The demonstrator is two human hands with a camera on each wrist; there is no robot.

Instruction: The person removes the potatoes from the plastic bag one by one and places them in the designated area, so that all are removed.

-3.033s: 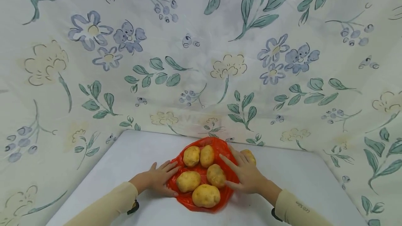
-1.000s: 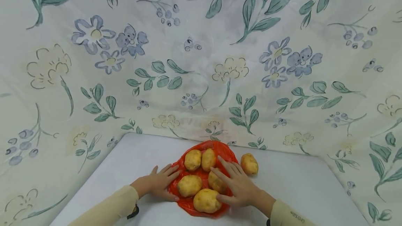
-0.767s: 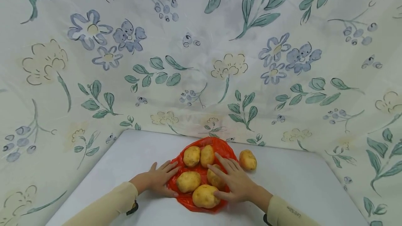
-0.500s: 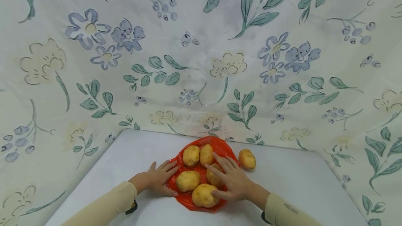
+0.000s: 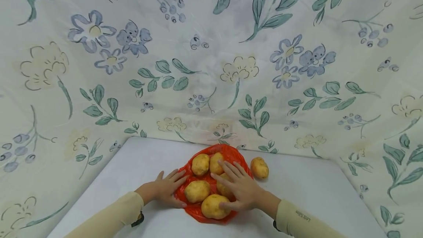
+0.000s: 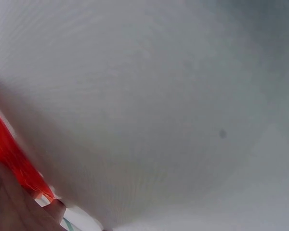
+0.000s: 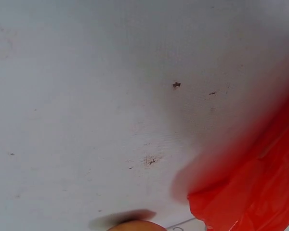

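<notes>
Table [image 7: 86, 106]: one, whitish, scattered small dark marks [image 7: 177, 84]; short stretch of one edge [image 7: 181, 223] visible, pale patterned strip [image 7: 189, 225] beyond. Red plastic bag [image 7: 257, 192]: one, glossy, creased, partly blurred, overlapping that edge. Potato [image 7: 137, 226]: one, only rounded yellow-brown top showing, near same edge, apart from bag; dark shadow [image 7: 123, 217] adjoining.

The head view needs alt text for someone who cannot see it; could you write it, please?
Five potatoes lie on red plastic, with a person's left hand spread at its edge and right hand spread over some of them. A sixth potato lies apart on a white table, before a floral backdrop.
</notes>
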